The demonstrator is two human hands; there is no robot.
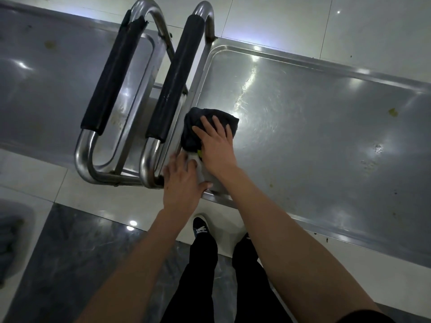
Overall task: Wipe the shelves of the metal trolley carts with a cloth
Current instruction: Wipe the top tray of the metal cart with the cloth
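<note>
Two steel trolley carts stand end to end, their handles meeting in the middle. The right cart's top shelf point(314, 127) is scratched and carries brown specks. A dark cloth point(205, 120) lies bunched at that shelf's near left corner. My right hand point(217, 145) presses flat on the cloth with straight, spread fingers. My left hand point(182, 180) rests with straight fingers on the shelf's corner rim, right beside the right hand. A small yellow-green bit shows between cloth and right hand. The left cart's top shelf point(46, 78) shows stains.
Two black padded handles point(114, 75) point(177, 75) on steel tube frames stand between the carts. My legs and a dark shoe point(200, 227) are below, on a glossy tiled floor point(77, 252). A grey blurred object point(11, 236) sits at the far left edge.
</note>
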